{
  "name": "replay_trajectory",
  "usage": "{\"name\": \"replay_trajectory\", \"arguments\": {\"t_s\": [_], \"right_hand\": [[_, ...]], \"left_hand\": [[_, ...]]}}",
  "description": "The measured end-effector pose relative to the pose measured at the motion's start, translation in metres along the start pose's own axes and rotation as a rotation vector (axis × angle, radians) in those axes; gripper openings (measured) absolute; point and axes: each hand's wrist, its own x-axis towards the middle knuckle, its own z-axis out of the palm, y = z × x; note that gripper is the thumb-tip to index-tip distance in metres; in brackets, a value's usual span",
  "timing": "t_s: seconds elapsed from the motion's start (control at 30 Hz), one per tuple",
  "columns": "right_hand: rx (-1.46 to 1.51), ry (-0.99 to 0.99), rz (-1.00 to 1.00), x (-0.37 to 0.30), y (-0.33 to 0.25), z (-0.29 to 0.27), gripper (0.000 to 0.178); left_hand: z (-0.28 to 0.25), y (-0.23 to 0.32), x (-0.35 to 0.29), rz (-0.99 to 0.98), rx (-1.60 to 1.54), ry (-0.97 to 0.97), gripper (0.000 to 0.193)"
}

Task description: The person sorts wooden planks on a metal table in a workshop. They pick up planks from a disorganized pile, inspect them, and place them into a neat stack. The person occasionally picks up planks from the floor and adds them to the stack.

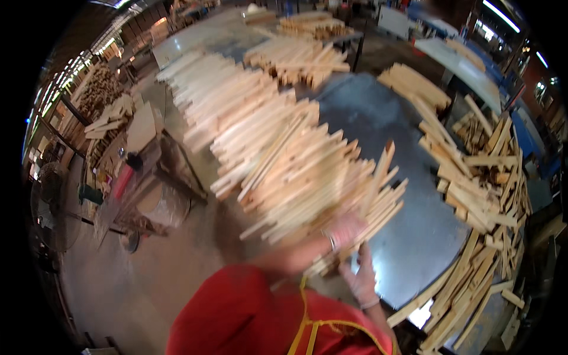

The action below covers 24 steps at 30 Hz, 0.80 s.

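Note:
Light wooden strips (322, 177) lie side by side in a long row on a dark metal-topped table (408, 236). My left hand (346, 229), in a pale glove and blurred by motion, is closed round the lower end of one wooden strip (378, 177). That strip slants at a steeper angle than those beneath it. Close to the near ends of the strips is my right hand (362, 279), also gloved, thumb and fingers apart. Its fingertips seem to touch the strip ends, and I see nothing gripped in it.
A loose heap of wooden offcuts (473, 201) runs along the table's right side. More stacked strips (296, 59) and curved-edged boards (414, 86) sit at the far side. To the left stands a cluttered workbench (142, 171) on the concrete floor (130, 284).

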Motion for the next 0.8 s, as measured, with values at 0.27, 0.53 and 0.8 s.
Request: {"name": "replay_trajectory", "arguments": {"t_s": [0.27,0.53,0.8], "right_hand": [[0.384,0.276,0.357,-0.065,0.094,-0.011,0.077],[-0.049,0.145,0.519,-0.099,0.097,-0.046,0.066],[-0.067,0.146,0.672,-0.112,0.062,-0.078,0.062]], "left_hand": [[-0.276,-0.102,0.018,0.086,0.518,0.433,0.054],[-0.296,-0.161,0.03,-0.014,0.846,0.378,0.099],[-0.271,-0.161,0.034,0.102,1.476,0.454,0.064]]}}
